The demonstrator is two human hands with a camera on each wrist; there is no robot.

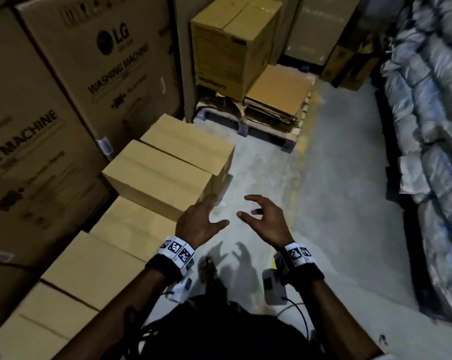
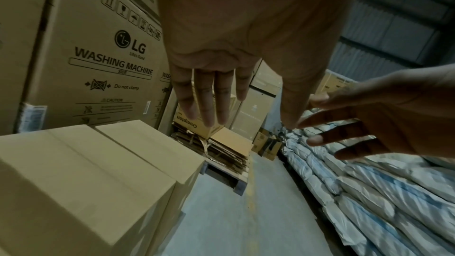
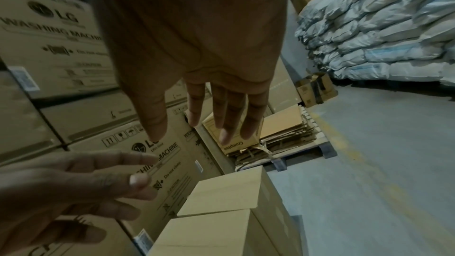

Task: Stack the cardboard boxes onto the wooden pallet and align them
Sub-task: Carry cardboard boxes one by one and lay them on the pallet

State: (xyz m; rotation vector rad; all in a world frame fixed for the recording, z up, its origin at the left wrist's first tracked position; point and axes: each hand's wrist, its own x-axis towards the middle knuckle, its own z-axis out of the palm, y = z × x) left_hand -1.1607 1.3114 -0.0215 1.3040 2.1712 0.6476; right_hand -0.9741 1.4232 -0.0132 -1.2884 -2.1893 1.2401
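Note:
Several plain cardboard boxes stand in a row on the floor along the left; the two farthest are one box [image 1: 157, 178] and another [image 1: 188, 144] behind it. Ahead lies the wooden pallet [image 1: 292, 136], bearing a Crompton box [image 1: 232, 42] and a pile of flattened cardboard [image 1: 279, 89]. My left hand [image 1: 199, 222] hovers by the near right corner of the nearer box, fingers spread and holding nothing. My right hand [image 1: 266, 219] hangs beside it over the floor, fingers loosely spread, also empty. The left wrist view shows straight fingers [image 2: 209, 104] above the boxes [image 2: 74, 172].
Tall LG washing machine cartons [image 1: 76, 61] wall off the left side behind the row. Stacked plastic-wrapped sacks [image 1: 427, 113] line the right. Between them runs a concrete aisle [image 1: 336, 203] with a faded yellow line leading to the pallet.

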